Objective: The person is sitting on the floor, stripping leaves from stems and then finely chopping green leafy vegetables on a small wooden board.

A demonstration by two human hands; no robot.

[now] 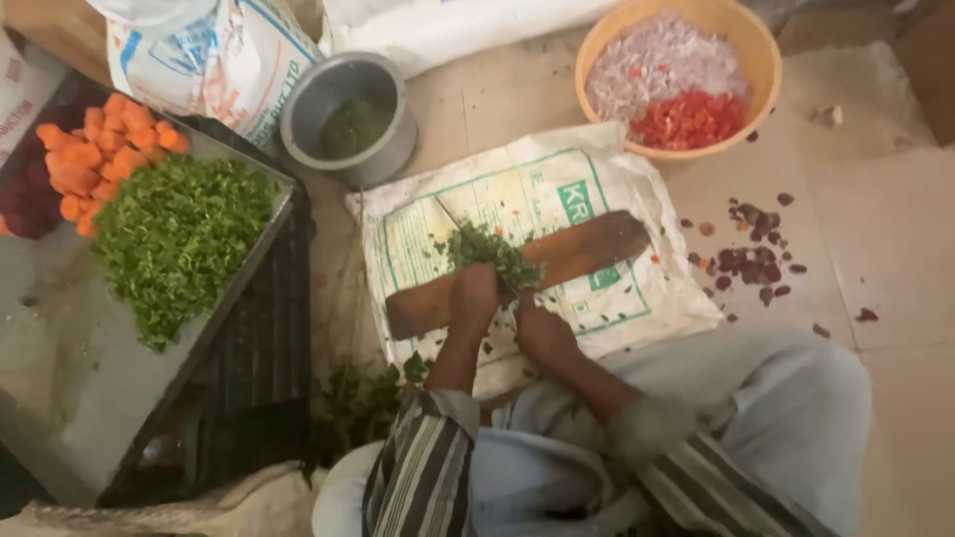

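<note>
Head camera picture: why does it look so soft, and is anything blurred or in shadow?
Head view: soft overall, light even, no glare. The right hand and its sleeve smear with motion; the left hand on the greens is clearer. The crate lies in dim shadow.

Left hand [475,295] fisted, knuckles down, right hand [542,333] close beside it — fingers curled, both forearms reaching forward

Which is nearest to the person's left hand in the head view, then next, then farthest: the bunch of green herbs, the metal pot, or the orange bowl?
From the left hand:
1. Bunch of green herbs, on the wooden board just ahead of the hand, touching it.
2. Metal pot, up and to the left on the floor.
3. Orange bowl, far up on the right.
</note>
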